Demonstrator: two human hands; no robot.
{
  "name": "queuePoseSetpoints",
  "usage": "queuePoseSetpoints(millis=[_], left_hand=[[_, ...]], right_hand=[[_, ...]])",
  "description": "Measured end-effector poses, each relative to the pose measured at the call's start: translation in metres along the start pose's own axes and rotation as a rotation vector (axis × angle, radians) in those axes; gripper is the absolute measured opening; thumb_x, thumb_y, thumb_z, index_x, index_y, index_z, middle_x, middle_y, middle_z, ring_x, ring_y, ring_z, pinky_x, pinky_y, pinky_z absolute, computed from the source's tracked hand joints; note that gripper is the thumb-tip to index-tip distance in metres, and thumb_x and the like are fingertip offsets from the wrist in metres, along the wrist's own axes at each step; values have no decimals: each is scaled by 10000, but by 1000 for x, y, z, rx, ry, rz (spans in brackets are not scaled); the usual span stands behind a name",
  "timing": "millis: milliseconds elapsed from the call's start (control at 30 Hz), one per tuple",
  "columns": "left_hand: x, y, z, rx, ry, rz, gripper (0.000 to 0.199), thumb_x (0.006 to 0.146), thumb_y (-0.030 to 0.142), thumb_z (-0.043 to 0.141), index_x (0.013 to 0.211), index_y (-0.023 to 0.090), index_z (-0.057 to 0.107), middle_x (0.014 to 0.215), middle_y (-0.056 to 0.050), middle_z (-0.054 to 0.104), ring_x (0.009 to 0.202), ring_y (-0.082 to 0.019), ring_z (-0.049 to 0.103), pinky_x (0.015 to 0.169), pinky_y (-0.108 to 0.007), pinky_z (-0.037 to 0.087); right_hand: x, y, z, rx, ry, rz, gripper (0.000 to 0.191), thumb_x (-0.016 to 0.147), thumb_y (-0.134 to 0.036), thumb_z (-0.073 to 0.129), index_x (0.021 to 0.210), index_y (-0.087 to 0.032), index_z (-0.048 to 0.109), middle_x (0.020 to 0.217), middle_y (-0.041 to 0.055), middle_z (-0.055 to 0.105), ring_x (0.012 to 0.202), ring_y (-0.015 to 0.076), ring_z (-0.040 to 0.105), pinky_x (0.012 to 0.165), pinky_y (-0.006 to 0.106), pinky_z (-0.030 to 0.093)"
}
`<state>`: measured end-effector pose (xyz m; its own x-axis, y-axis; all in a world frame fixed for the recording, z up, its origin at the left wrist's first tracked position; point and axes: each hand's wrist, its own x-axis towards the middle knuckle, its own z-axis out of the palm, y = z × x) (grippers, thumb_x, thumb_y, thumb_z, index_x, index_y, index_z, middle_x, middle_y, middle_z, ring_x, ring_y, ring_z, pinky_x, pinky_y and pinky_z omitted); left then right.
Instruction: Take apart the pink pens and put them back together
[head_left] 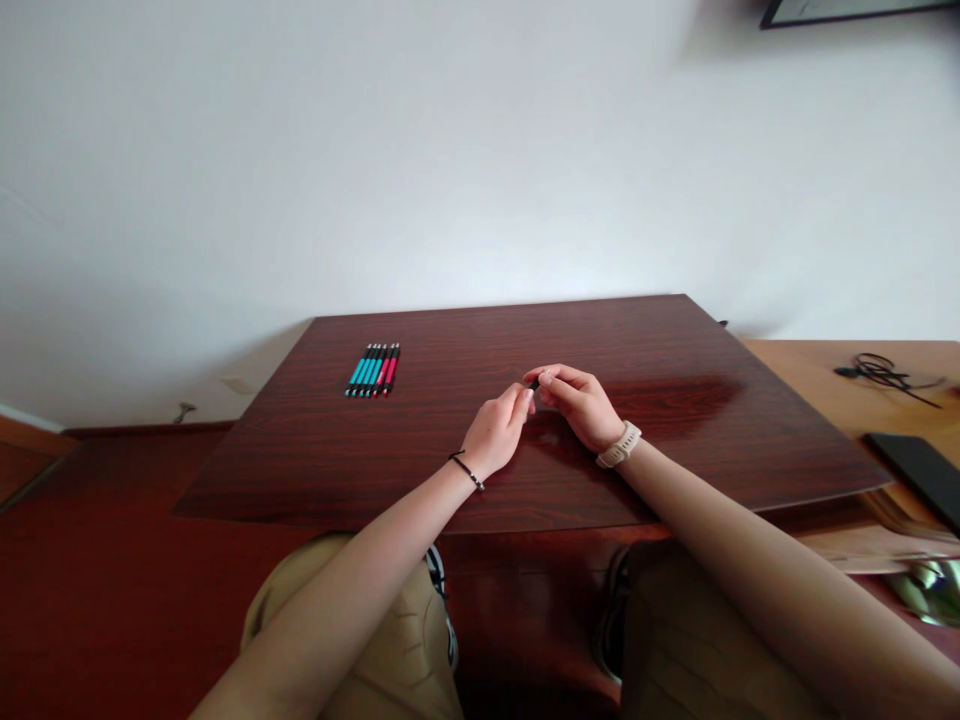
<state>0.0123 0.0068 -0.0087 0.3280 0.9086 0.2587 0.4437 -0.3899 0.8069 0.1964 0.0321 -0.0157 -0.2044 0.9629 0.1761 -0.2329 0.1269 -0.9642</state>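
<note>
Bare forearms crossed the near edge of the dark bench; over its middle, left hand and right hand pinched one small dark piece. Bench-top stretched to both sides, wall behind. Teal and red pens lay leftward; cable and black slab, beyond the right edge.

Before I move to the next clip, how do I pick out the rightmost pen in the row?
On the dark red-brown table before the white wall, find the row of pens lying on its left part. The rightmost pen has a pink barrel and lies nearest the left hand; unlike its neighbours, it has no pen to its right.
</note>
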Motion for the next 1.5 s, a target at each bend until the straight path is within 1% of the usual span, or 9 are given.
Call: queuePoseSetpoints(millis=[100,267,433,600,800,1000,1267,1333,1500], left_hand=[[0,0,0,1,-2,-6,441,1141,486,312,897,223,570,756,-6,608,699,-176,585,734,-298,444],[0,0,0,-1,6,0,445,1144,479,306,892,222,569,749,2,594,684,-168,573,732,-293,444],[0,0,1,3,6,0,439,1144,473,310,898,216,569,762,0,608,685,-162,568,720,-290,425],[0,0,0,-8,12,-2,443,1146,477,305,893,219,561,710,15,554,661,-161,543,715,-294,420],[0,-1,1,-18,7,-8,462,1146,488,285,890,218,559,722,10,568,666,-161,551,715,-294,425],[0,-1,1,-10,4,-10,446,1142,480,296,894,218,558,738,0,589,667,-163,558,711,-294,426],[0,-3,2,-21,-1,-7,461,1147,495,284,902,217,559,724,6,586,652,-158,553,713,-294,436],[0,-4,3,-19,1,-5,459,1148,491,284,910,216,563,743,-1,602,668,-159,570,725,-293,448],[1,-5,3,-22,11,1,433,1149,479,290,1019,205,599,826,-25,652,704,-161,602,728,-289,466]], right_hand=[[2,1,-1,-44,26,-19,322,854,-560,851,876,-244,793,1122,47,785,728,156,550,751,343,513],[3,3,-2,-53,39,-18,328,845,-555,862,878,-237,789,1097,50,779,734,156,547,742,336,510],[0,0,-1,10,-16,8,289,898,-519,819,999,-248,821,962,28,746,739,156,549,739,328,498],[1,-1,-2,-40,14,-30,290,872,-519,847,888,-235,792,1095,44,775,752,157,550,751,328,493],[2,0,-3,-94,29,-42,321,861,-539,855,835,-231,765,811,8,696,724,162,547,729,319,483],[0,-2,0,-54,-14,-11,346,883,-565,818,1030,-251,805,989,38,753,766,179,613,775,350,530],[3,-4,-1,-127,9,-68,349,863,-559,846,810,-223,768,806,18,705,750,173,570,750,331,495],[2,-3,-1,-110,6,-42,330,871,-553,839,856,-228,785,827,19,718,746,173,585,751,332,509],[-1,-1,0,9,-70,17,361,877,-518,838,1133,-263,817,1108,49,775,844,192,678,853,377,578]])
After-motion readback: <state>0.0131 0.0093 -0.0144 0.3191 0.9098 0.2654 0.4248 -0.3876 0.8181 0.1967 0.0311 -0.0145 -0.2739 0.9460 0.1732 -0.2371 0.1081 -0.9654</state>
